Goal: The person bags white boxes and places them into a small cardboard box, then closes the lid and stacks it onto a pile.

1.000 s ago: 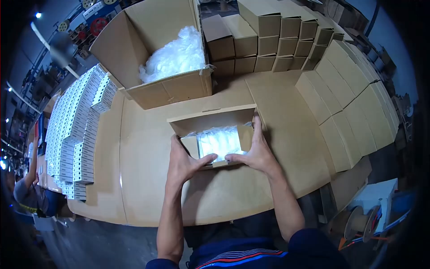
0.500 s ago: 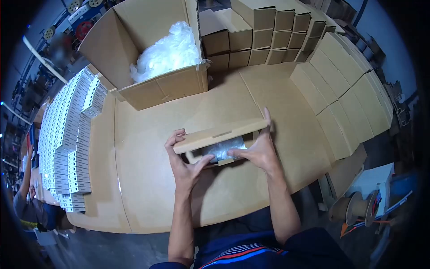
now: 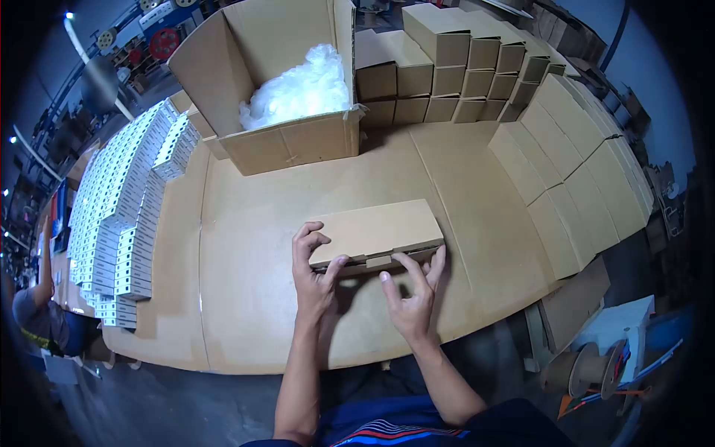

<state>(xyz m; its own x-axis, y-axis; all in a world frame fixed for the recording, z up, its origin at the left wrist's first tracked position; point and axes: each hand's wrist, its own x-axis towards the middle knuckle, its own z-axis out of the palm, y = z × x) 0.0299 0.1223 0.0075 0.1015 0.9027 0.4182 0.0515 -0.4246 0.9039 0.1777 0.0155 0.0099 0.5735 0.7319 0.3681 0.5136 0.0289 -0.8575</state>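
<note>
A small brown cardboard box (image 3: 378, 229) lies in front of me on the cardboard-covered table, its lid down over the top and a small tab (image 3: 379, 261) showing at the front edge. Around its left end, my left hand (image 3: 314, 274) grips with fingers on the lid and thumb at the front. At the front right, my right hand (image 3: 413, 292) touches the box with its fingertips, thumb held apart below the front edge. The inside of the box is hidden.
A large open carton (image 3: 290, 149) holding clear plastic wrap stands at the back. Many small white boxes (image 3: 123, 201) are stacked left. Brown boxes (image 3: 450, 48) line the back, and more (image 3: 588, 171) the right. A person (image 3: 48, 313) is at far left; spools (image 3: 573, 370) sit lower right.
The lid has come down and covers the clear-wrapped contents seen before. My right hand has moved from the raised lid's right end to the box's front. The view has shifted slightly.
</note>
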